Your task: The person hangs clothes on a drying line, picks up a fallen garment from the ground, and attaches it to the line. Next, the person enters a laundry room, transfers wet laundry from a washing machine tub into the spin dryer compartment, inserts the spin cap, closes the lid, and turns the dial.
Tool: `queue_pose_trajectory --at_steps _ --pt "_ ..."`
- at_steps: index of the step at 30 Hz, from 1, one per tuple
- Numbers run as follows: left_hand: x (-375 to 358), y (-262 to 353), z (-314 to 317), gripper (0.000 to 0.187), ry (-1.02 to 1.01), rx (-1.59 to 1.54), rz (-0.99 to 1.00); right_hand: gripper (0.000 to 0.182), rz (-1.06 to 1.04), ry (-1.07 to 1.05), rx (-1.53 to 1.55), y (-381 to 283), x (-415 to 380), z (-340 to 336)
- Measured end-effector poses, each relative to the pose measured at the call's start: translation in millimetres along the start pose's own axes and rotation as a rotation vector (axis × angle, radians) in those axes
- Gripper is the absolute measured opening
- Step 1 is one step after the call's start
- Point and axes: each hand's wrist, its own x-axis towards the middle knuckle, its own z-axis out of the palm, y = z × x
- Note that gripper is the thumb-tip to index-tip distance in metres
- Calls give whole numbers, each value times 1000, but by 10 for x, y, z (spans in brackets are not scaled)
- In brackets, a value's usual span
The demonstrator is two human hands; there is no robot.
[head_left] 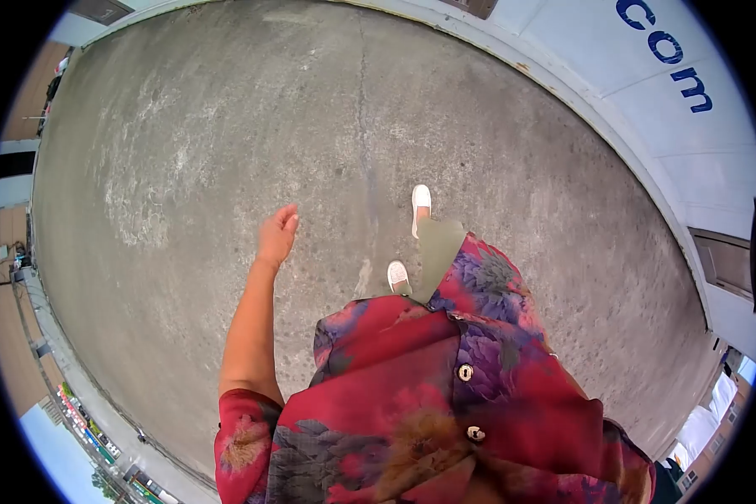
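My left hand (pixel 278 233) hangs out in front of my body over the concrete ground (pixel 227 109). Its fingers are curled together, and nothing shows in them. The bare forearm comes out of the short sleeve of a red floral shirt (pixel 378 370) with metal-looking buttons. My right hand is not in view. Two white shoes (pixel 422 200) stand on the ground below the shirt, one farther forward than the other, with part of an olive trouser leg (pixel 438 252) above them.
A white wall (pixel 647 118) with blue letters curves along the upper right, with a grey-brown panel (pixel 724 262) low in it. Brown and white structures (pixel 13 244) line the far left. Colourful distant objects and some sky show at the lower left.
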Motion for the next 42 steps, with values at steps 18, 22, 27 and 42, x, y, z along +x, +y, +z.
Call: queue_pose_trajectory --at_steps 18,22,27,42 --pt "2939 819 -275 21 -133 -319 -647 33 -502 -452 185 -8279 3884 -3375" --pt "4998 1116 -533 20 -90 -327 -385 32 -783 -703 56 -9480 4413 -3154" --pt "6653 3490 -859 20 -633 -191 255 26 -786 -758 -93 -10580 4937 -3590" --pt "8797 4590 -1133 11 -801 -157 33 11 -954 -681 14 -11941 6684 -4966"
